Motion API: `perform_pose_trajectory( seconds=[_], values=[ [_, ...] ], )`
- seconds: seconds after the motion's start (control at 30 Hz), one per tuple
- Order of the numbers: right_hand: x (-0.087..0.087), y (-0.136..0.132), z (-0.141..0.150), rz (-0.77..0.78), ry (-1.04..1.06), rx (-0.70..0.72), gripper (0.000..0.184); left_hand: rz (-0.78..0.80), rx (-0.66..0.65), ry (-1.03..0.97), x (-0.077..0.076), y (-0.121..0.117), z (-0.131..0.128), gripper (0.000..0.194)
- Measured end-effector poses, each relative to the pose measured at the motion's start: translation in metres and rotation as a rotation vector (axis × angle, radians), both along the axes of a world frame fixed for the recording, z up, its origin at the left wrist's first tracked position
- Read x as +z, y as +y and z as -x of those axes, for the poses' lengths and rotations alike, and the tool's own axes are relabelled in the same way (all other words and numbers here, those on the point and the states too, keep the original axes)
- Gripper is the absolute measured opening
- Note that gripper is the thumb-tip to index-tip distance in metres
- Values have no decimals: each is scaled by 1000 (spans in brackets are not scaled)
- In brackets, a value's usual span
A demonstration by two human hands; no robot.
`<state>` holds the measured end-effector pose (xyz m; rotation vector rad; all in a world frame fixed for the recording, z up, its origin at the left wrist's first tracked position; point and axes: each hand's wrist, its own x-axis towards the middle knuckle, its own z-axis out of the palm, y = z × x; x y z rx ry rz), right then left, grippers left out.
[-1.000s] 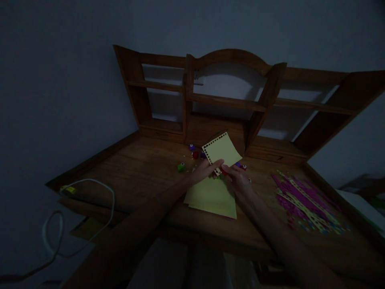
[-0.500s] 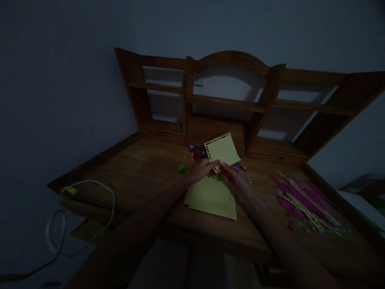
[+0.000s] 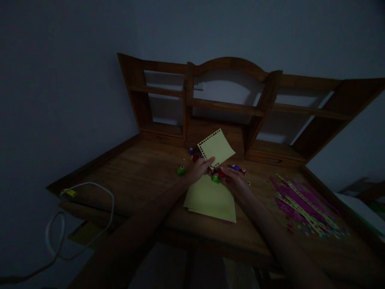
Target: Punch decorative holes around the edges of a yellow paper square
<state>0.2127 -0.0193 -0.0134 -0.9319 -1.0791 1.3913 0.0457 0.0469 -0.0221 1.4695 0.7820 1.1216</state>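
My left hand (image 3: 200, 170) pinches the lower corner of a yellow paper sheet (image 3: 219, 147), tilted up, with small punched shapes along two edges. Close beside it, my right hand (image 3: 235, 179) is closed around a small red craft punch (image 3: 221, 173), partly hidden by the fingers. The punch looks just apart from the sheet's corner. Below both hands lies a stack of yellow paper (image 3: 210, 200), with a green punch (image 3: 215, 178) at its top edge. Around the hands are another green punch (image 3: 181, 170), purple punches (image 3: 191, 151) and red punches (image 3: 243, 171).
At the right lies a heap of pink and yellow punched paper strips (image 3: 300, 196) with loose bits. A wooden shelf unit (image 3: 225, 105) stands along the desk's back. A white cable (image 3: 96, 183) loops over the left front edge of the desk (image 3: 141, 172).
The punched sheet has turned and moved left with my left hand. My right hand and the red punch have drawn slightly apart from it, uncovering more of the green punch.
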Motion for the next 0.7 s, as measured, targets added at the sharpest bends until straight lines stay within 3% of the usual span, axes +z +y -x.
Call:
perform_pose_trajectory(
  seconds=[0.23, 0.37, 0.7],
  values=[
    [-10, 15, -10, 77, 76, -60, 20, -118, 76, 90, -2, 1, 1, 51],
    [-12, 20, -12, 35, 33, -24, 21, -158, 126, 138, -3, 2, 2, 54],
    [-7, 18, -11, 57, 86, -60, 20, -125, 158, 127, -2, 0, 1, 53]
  ],
)
